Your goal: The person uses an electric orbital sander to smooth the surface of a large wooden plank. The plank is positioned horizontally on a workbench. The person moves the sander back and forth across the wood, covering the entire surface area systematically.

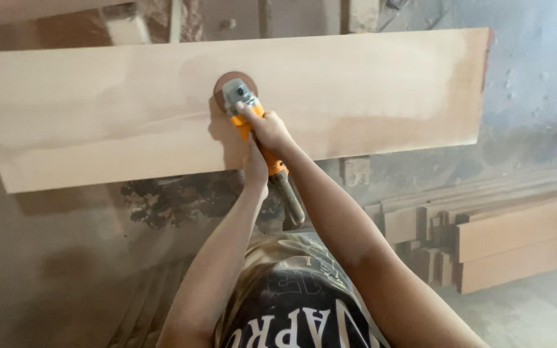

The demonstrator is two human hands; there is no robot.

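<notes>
Gripping the orange sander (pixel 253 119), your right hand (pixel 269 129) wraps its front. Your left hand (pixel 256 169) clasps the handle. The disc (pixel 234 84) presses on the board (pixel 130 116).

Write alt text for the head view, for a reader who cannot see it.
Both hands grip an orange angle grinder, right hand in front, left hand behind, pressing its sanding disc on a long pale wooden board. More wooden planks lie stacked at right.

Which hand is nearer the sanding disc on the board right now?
Right. The right hand grips the orange grinder just behind its head, close to the sanding disc. The left hand holds the rear of the body, farther back from the disc.
</notes>
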